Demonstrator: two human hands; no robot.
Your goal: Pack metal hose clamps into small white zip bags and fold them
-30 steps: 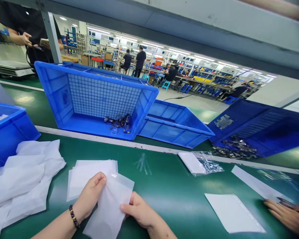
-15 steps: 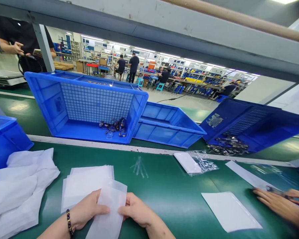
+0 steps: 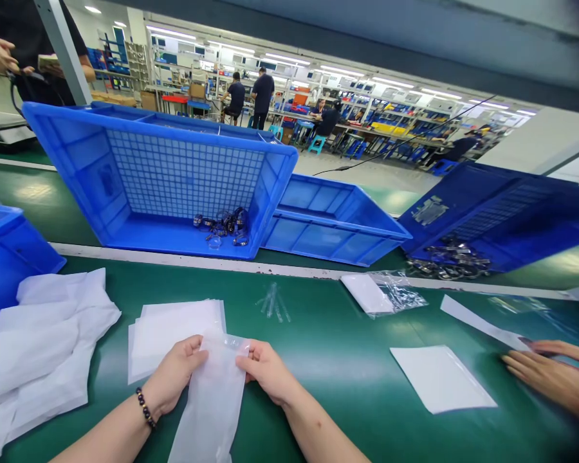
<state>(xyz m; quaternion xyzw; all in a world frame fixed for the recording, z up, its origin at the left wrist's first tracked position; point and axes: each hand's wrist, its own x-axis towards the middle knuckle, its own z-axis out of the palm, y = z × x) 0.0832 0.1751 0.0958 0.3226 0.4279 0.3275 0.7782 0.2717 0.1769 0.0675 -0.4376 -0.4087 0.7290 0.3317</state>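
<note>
A translucent white plastic bag (image 3: 212,402) hangs between my two hands, its top edge showing a clear strip. My left hand (image 3: 181,370), with a dark bead bracelet at the wrist, pinches the left upper edge. The right upper corner is pinched by my right hand (image 3: 265,366), thumb on top. Just behind my left hand lies a stack of flat white sheets or bags (image 3: 174,331) on the green work surface (image 3: 338,379). Several clear thin strips (image 3: 273,302) lie farther back. To the left is a heap of filled white bags (image 3: 43,347).
Blue crates stand along the back: a tilted one (image 3: 174,235) with metal clamps (image 3: 226,225), a middle one (image 3: 332,235), and a right one (image 3: 511,218) with more metal parts. White sheets (image 3: 441,379) lie right. A co-worker's hands (image 3: 554,373) work at the right edge.
Both hands have shifted their grip to the bag's top edge, where a clear strip now shows, and the bag hangs straighter. The camera view has tilted down slightly, then things sit higher.
</note>
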